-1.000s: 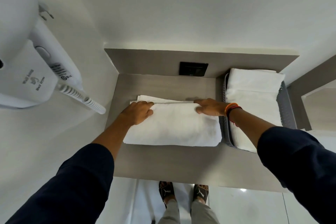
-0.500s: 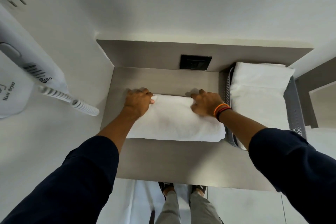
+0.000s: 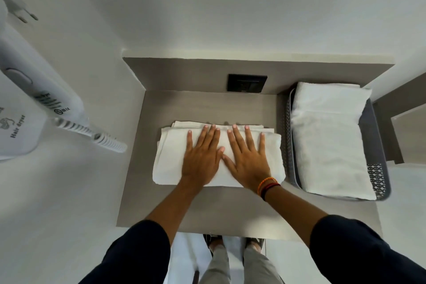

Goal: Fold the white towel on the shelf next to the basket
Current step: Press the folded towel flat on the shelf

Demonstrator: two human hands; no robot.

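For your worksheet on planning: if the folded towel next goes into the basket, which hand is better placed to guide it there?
Probably the right hand: it lies flat on the towel on the side nearest the basket; the left hand is farther away.

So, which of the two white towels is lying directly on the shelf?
The towel under both hands, left of the basket; the other towel lies inside the basket.

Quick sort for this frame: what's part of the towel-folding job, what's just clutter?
Job:
- white towel, folded
- shelf
- left hand, flat on towel
- right hand, flat on towel
- basket, reference

Bystanders:
- folded towels in basket
- hair dryer
- black wall plate
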